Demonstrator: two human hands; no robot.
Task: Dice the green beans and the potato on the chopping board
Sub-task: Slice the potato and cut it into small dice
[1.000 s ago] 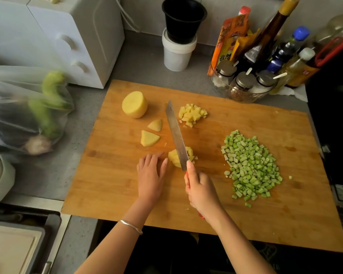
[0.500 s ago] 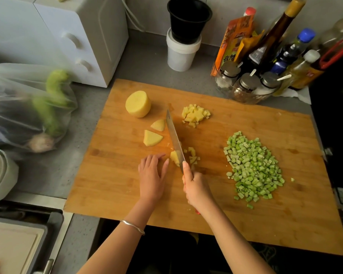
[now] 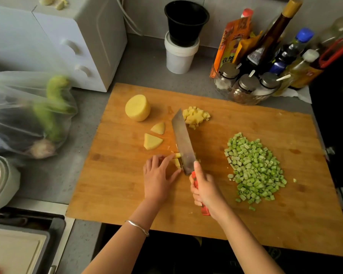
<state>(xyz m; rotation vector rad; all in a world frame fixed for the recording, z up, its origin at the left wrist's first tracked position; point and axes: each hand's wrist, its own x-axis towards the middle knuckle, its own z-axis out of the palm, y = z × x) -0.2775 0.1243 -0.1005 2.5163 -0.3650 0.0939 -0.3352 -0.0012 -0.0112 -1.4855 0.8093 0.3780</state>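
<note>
Chopping board: position unchanged, fills the counter.

Green beans: one heap on the right of the board, all in short bits, same as a second ago. That half of the task looks done.

Potato half: cut face down at the far left of the board, untouched. Biggest piece of work left.

Knife: a second ago the blade stands edge-down through the piece. Now it leans over with its broad face showing, tip near the heap of diced potato. The loose bits seen right of the blade half a second ago are mostly hidden behind it.

Right hand: wrapped tight round the red handle, forefinger lying along the heel of the blade.

Left hand: has slid up to the blade. Fingers fairly straight, pressing down on the potato strips, thumb reaching toward the blade heel. No pinch.

Two wedges: just left of the blade, not moved, not cut.

Potato strips: less of them showing than before, tight against the blade's left side. Judgement: this piece is nearly diced; the wedges and the half come next.
</note>
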